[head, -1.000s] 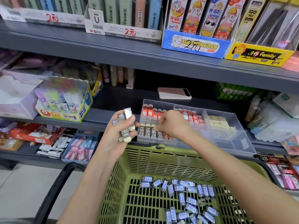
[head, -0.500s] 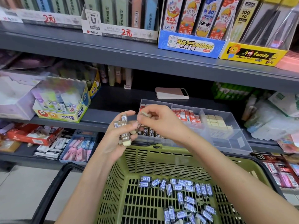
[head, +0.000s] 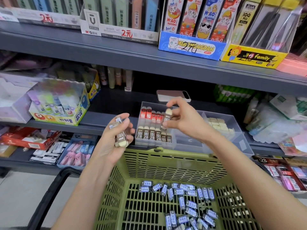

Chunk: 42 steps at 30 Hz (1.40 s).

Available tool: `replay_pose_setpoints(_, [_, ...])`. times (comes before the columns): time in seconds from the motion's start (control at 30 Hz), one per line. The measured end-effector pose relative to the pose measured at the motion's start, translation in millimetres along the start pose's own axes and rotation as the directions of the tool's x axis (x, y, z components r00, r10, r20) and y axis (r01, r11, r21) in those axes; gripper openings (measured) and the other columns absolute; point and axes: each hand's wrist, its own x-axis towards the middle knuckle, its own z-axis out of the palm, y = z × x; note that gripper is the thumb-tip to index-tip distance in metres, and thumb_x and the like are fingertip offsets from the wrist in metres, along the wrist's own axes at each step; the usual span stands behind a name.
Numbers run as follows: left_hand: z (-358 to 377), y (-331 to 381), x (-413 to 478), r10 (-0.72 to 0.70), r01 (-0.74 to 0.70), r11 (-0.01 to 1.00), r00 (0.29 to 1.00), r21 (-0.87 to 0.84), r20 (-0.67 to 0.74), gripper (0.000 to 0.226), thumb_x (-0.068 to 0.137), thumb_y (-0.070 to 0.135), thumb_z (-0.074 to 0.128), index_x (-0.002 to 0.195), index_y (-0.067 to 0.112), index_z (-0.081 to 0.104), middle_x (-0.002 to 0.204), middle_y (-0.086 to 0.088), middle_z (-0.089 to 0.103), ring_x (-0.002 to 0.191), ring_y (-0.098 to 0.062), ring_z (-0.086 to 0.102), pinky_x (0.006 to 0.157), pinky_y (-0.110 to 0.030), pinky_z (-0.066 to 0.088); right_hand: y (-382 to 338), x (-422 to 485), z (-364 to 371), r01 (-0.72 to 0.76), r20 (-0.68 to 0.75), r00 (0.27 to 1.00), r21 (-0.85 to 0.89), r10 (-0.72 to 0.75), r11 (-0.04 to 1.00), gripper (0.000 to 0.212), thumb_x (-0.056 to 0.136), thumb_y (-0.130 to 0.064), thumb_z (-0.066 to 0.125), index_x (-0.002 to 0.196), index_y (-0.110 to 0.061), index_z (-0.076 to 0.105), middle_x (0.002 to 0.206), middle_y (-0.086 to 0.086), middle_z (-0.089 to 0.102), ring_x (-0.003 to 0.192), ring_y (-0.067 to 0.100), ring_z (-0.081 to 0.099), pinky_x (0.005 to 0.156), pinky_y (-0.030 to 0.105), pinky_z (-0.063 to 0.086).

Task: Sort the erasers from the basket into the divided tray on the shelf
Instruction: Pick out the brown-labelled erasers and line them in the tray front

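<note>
Now, at the right hand (head: 182,121): thumb and fingertips (head: 172,103) pinching a single eraser (head: 167,117) by its ends, cream tip up, brown sleeve down, held directly above the front-left compartment of the divided tray (head: 232,122). Probably kept upright so as to go in standing, matching the row there.

Left hand (head: 113,138), just left of the tray: fingers curled round a small stack of the same erasers (head: 120,136), cream ends down. Judged a buffer stock, saving reaches into the basket.

Inside the tray, front-left: brown-sleeved row (head: 152,136), upright, printed "2B". Behind it: red-sleeved row (head: 150,114), print too small to read. Right-hand compartment: bare cream blocks (head: 217,124), no sleeves.

Directly in front of the tray and lower: green basket (head: 166,161), many blue-and-white-labelled erasers (head: 182,201) loose on its floor; label text illegible. Sorting judged well short of done.

Behind the tray, on the same shelf (head: 106,120): phone (head: 172,95) lying flat. Left of the tray: yellow box (head: 66,113) marked "POWER GLUE".

Above the tray, next shelf up:
- White "M&G" carton (head: 119,33), "2元" in red.
- Blue "MIAOMENGDAN" carton (head: 191,46), "2元" inked across it.
- Yellow carton (head: 252,57) reading "family".
- Pack (head: 245,17) marked "100 PCS".

Below and right of the tray: red packets (head: 279,173) with "2B".
</note>
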Motion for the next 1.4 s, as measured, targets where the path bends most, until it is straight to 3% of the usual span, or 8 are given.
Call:
replay_pose_setpoints(0.17, [-2,-1,5,-0.036,0.034,0.999,0.997,-0.039,-0.061,0.026,0.071,0.019,0.062,0.096,0.013,0.055,0.054,0.004,0.048,0.044,-0.005,0.042,0.037,-0.012,0.035,21,5,1,-0.082,-0.106,0.992,-0.098,0.072,0.992,0.022,0.078,-0.012,0.074,0.088,-0.016,0.054,0.080,0.011,0.065,0.078,0.031,0.063,0.080,0.048,0.052])
replay_pose_setpoints(0.4, [-1,0,5,-0.043,0.037,0.994,0.997,-0.100,-0.058,0.030,0.069,0.021,0.064,0.096,0.015,0.053,0.055,0.005,0.044,0.045,-0.004,0.039,0.040,-0.013,0.037,36,0,7,-0.089,-0.231,0.969,0.015,0.090,0.996,0.014,0.069,-0.023,0.082,0.070,-0.028,0.069,0.068,-0.015,0.068,0.063,-0.007,0.058,0.066,0.012,0.047])
replay_pose_setpoints(0.67, [-1,1,4,-0.047,0.042,0.995,0.998,-0.095,-0.051,0.034,0.070,0.021,0.064,0.102,0.013,0.054,0.055,0.004,0.047,0.046,-0.005,0.041,0.041,-0.015,0.039,37,1,17,-0.104,-0.257,0.963,-0.094,0.077,0.990,0.016,0.074,-0.028,0.077,0.064,-0.036,0.068,0.070,-0.005,0.071,0.075,0.013,0.066,0.079,0.033,0.053])
replay_pose_setpoints(0.9, [-2,1,3,-0.049,0.044,0.995,0.998,-0.095,-0.045,0.033,0.070,0.020,0.064,0.101,0.012,0.056,0.056,0.003,0.047,0.046,-0.005,0.043,0.040,-0.015,0.039,34,7,14,-0.159,-0.186,0.975,-0.214,0.120,0.964,0.006,0.078,-0.035,0.073,0.072,-0.034,0.073,0.083,-0.016,0.072,0.087,0.005,0.063,0.082,0.032,0.049])
replay_pose_setpoints(1.03, [-3,0,4,-0.036,0.034,0.998,0.999,-0.058,-0.030,0.031,0.071,0.020,0.063,0.100,0.013,0.056,0.056,0.003,0.048,0.046,-0.006,0.043,0.041,-0.015,0.039,39,3,35,-0.094,-0.262,0.961,-0.613,-0.090,0.784,0.012,0.086,-0.026,0.064,0.085,-0.027,0.076,0.086,-0.009,0.073,0.090,0.017,0.059,0.083,0.029,0.032])
replay_pose_setpoints(1.13, [-2,-2,4,-0.007,0.007,1.000,1.000,-0.007,-0.013,0.031,0.073,0.025,0.063,0.101,0.013,0.056,0.056,0.003,0.049,0.046,-0.006,0.043,0.038,-0.015,0.037,40,1,41,-0.092,-0.266,0.956,-0.674,-0.125,0.733,0.016,0.088,-0.024,0.059,0.088,-0.029,0.074,0.085,-0.010,0.072,0.093,0.018,0.052,0.079,0.030,0.021])
replay_pose_setpoints(1.27, [3,-4,5,0.021,-0.020,0.999,0.999,0.037,-0.026,0.058,0.067,0.056,0.055,0.109,0.015,0.054,0.054,0.002,0.048,0.043,-0.006,0.043,0.032,-0.015,0.032,29,-3,37,-0.052,-0.254,0.934,-0.793,-0.252,0.607,0.017,0.090,-0.032,0.056,0.092,-0.029,0.073,0.086,-0.009,0.070,0.092,0.018,0.049,0.077,0.032,0.020])
replay_pose_setpoints(1.4, [4,-6,6,0.064,-0.061,0.995,0.997,0.075,-0.034,0.065,0.067,0.065,0.046,0.109,0.015,0.054,0.050,0.002,0.046,0.039,-0.007,0.043,0.029,-0.016,0.030,-3,-17,54,0.251,-0.255,0.865,-0.525,-0.431,0.813,0.022,0.088,-0.037,0.058,0.095,-0.023,0.073,0.081,-0.008,0.069,0.081,0.014,0.049,0.077,0.030,0.031])
